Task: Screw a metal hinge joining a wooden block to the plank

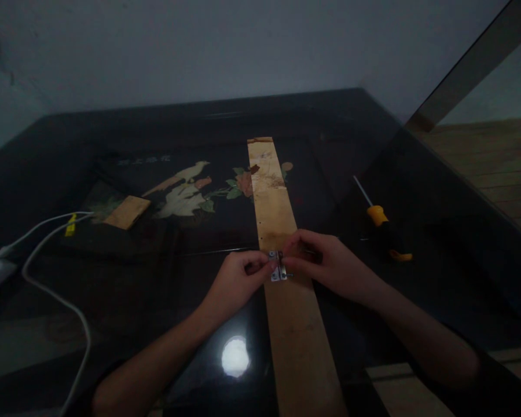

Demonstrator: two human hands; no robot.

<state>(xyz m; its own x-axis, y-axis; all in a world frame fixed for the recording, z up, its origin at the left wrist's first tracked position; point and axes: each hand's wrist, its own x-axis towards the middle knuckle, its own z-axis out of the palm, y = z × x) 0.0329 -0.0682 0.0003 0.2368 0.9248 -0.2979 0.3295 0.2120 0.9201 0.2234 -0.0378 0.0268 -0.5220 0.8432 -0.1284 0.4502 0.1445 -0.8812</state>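
A long wooden board lies lengthwise on the dark glossy table. On it, around its middle, is a small metal hinge with screws in or on it. My left hand touches the hinge's left side with closed fingertips. From the right, my right hand has thumb and finger pinched at the hinge's upper right part; what they hold, if anything, is too small to tell. Two small dark holes show in the board beyond the hinge.
On the right lies a screwdriver with a yellow and black handle. A small wooden piece lies at the left, near white cables with a yellow tag. The table meets a wall behind.
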